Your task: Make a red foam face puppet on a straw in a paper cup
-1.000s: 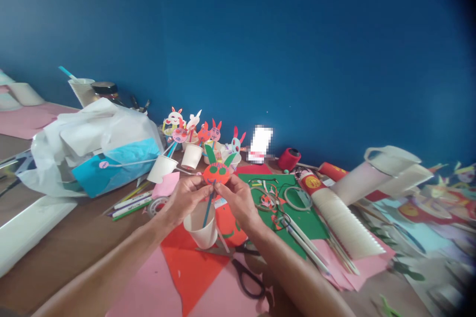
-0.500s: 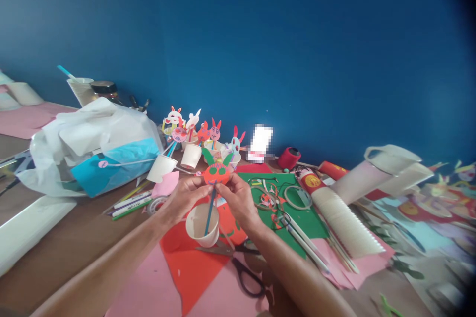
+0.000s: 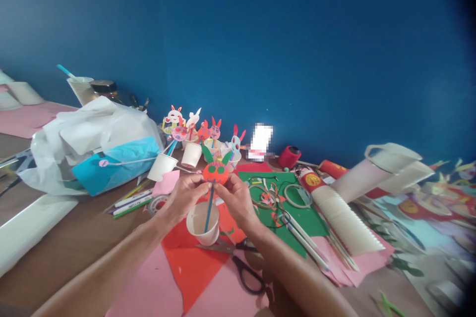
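Observation:
Between my two hands is an orange paper rabbit face [image 3: 215, 172] with green ears and green eyes. My left hand [image 3: 192, 189] pinches its left edge, and my right hand [image 3: 235, 193] pinches its right edge low down. A blue stick [image 3: 208, 208] runs down from the face into a white paper cup [image 3: 194, 223]. The cup sits on orange paper [image 3: 193, 277]. Scissors with black handles [image 3: 248, 275] lie just right of the cup, over orange and pink paper.
Paper cups [image 3: 162, 167] with other paper animals stand behind my hands. A plastic bag [image 3: 100, 133] is at the left. Green paper [image 3: 312, 218] with wire and tape rings lies to the right, beside a stack of cups [image 3: 345, 223]. Markers [image 3: 132, 206] lie left of my left forearm.
The paper face has shifted very slightly between my hands, which keep their hold on it. Little else differs.

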A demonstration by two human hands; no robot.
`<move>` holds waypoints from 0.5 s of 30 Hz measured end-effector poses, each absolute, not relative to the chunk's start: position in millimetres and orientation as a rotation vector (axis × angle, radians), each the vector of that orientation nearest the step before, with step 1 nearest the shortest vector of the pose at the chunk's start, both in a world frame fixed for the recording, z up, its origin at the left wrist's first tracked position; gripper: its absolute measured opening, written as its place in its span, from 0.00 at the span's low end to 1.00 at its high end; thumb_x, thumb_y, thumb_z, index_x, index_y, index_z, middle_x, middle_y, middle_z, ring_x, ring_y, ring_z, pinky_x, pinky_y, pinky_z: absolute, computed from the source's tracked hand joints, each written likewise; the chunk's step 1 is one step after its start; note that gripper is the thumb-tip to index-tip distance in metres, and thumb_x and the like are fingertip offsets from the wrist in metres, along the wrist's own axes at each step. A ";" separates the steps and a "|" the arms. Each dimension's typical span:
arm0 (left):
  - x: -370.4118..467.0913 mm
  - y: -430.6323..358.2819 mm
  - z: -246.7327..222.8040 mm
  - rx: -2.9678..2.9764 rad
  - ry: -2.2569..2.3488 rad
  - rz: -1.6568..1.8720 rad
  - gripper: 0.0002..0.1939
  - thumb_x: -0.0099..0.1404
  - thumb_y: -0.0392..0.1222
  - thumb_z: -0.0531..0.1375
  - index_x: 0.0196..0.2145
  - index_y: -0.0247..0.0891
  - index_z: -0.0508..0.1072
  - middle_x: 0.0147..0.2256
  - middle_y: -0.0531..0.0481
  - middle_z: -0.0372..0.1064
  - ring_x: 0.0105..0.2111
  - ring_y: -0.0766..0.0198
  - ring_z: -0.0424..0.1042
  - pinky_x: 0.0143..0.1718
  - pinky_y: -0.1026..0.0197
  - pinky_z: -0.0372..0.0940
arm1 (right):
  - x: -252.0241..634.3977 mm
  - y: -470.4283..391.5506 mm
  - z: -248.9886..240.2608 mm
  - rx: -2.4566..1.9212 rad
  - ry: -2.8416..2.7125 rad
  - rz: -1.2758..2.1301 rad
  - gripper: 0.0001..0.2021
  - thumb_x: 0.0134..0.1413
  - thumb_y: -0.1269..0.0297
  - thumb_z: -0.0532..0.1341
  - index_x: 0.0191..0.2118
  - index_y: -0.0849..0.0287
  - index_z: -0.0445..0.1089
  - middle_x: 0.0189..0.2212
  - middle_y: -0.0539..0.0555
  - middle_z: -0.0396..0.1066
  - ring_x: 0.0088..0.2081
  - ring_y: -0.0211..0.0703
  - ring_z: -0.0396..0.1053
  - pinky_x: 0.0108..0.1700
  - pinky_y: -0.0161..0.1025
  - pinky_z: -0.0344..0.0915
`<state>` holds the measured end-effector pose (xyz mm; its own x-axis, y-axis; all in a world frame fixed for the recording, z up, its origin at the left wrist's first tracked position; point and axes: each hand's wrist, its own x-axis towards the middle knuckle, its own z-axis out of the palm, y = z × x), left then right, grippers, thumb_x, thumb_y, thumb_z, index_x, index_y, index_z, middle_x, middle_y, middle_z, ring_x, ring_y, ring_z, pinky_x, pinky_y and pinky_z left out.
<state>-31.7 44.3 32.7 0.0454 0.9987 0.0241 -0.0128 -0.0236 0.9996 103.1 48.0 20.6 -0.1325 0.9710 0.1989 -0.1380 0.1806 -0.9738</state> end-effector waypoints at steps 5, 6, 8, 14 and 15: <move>-31.4 43.1 33.7 1.251 1.142 1.185 0.06 0.50 0.39 0.59 0.22 0.34 0.71 0.20 0.54 0.65 0.22 0.69 0.63 0.25 0.66 0.59 | 102.9 46.5 21.4 -0.894 -1.277 1.255 0.10 0.45 0.66 0.61 0.36 0.60 0.67 0.34 0.53 0.72 0.35 0.40 0.69 0.38 0.37 0.64; -31.2 43.0 34.0 1.259 1.142 1.184 0.06 0.50 0.39 0.59 0.22 0.34 0.71 0.20 0.55 0.65 0.23 0.69 0.63 0.25 0.66 0.59 | 102.7 46.6 21.7 -0.883 -1.256 1.272 0.10 0.44 0.66 0.61 0.36 0.60 0.67 0.34 0.52 0.72 0.35 0.40 0.68 0.38 0.37 0.64; -31.1 42.9 34.4 1.279 1.151 1.189 0.05 0.50 0.39 0.59 0.21 0.34 0.70 0.19 0.55 0.63 0.24 0.68 0.63 0.27 0.66 0.59 | 102.6 46.9 22.9 -0.874 -1.226 1.312 0.10 0.43 0.66 0.62 0.36 0.60 0.67 0.33 0.52 0.72 0.34 0.40 0.68 0.37 0.37 0.64; -33.9 44.0 29.9 1.327 1.152 1.173 0.06 0.51 0.40 0.60 0.24 0.34 0.71 0.22 0.53 0.65 0.26 0.66 0.64 0.30 0.64 0.60 | 104.5 47.0 27.0 -0.923 -1.286 1.365 0.08 0.45 0.63 0.60 0.30 0.61 0.71 0.24 0.49 0.70 0.25 0.36 0.64 0.30 0.33 0.61; -34.7 44.2 28.5 1.344 1.149 1.170 0.06 0.52 0.40 0.59 0.24 0.34 0.71 0.23 0.53 0.66 0.26 0.66 0.65 0.31 0.64 0.61 | 105.0 47.0 27.1 -0.946 -1.298 1.359 0.08 0.45 0.62 0.60 0.28 0.61 0.71 0.22 0.48 0.68 0.23 0.35 0.62 0.28 0.33 0.59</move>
<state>-34.7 44.2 28.5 0.0894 0.9935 0.0703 0.0523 -0.0752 0.9958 105.0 47.0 27.1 -0.2038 0.9746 0.0931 -0.1380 0.0656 -0.9883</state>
